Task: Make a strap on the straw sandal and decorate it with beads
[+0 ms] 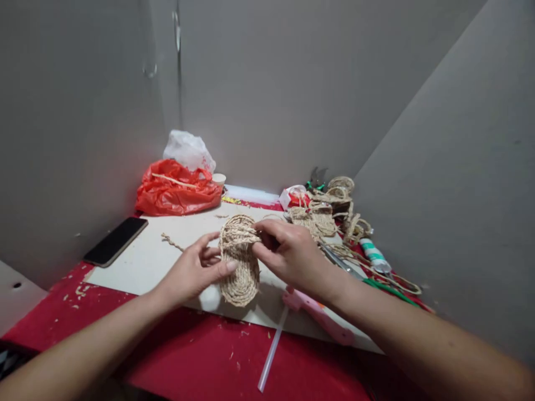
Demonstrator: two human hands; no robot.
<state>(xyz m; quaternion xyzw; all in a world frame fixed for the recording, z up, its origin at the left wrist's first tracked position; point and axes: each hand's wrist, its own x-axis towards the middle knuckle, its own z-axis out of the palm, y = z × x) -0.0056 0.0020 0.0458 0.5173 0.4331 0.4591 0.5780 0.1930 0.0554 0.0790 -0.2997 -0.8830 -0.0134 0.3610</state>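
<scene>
A small woven straw slipper of coiled braided cord is held up over the pale board, its sole facing me and its strap across the upper part. My left hand grips its left edge, thumb on the sole and fingers behind. At the strap's right end, my right hand pinches the braided cord between thumb and forefinger. A loose end of braided cord lies left of the slipper. Below my right hand rests a pink glue gun with a clear glue stick sticking out.
A phone lies at left on the pale board. Behind sit a red plastic bag and a white bag. At right are straw cord coils, woven pieces, green-handled scissors and a green-white roll. Grey walls enclose the table.
</scene>
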